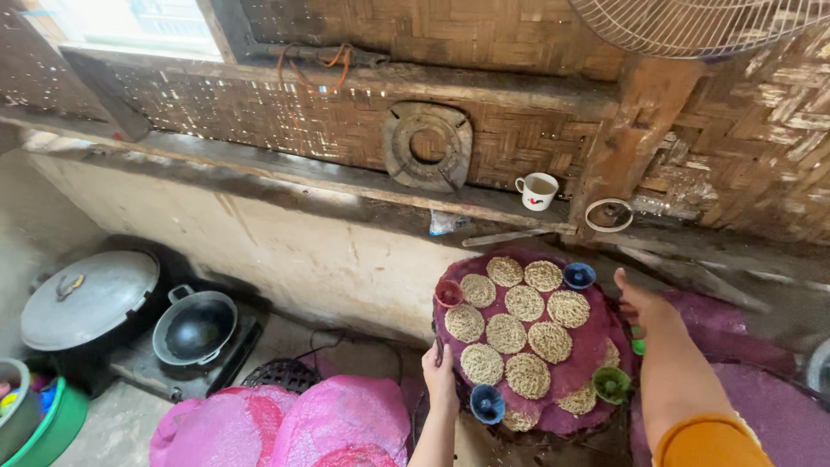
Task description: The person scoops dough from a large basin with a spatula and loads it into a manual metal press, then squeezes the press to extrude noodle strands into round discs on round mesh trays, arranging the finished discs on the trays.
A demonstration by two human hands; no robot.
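A round tray covered with a maroon cloth leans up against the wall. Several flat round noodle-like discs lie on it in rows. Small cups sit at its rim: a red cup, a blue cup, a green cup and a second blue cup. My left hand grips the tray's lower left edge. My right hand holds its right edge, beside something green.
Pink round covers lie at the bottom. At left, a black wok sits on a stove beside a big pot with a grey lid. On the wooden ledge stand a white mug and a metal burner ring. A fan hangs top right.
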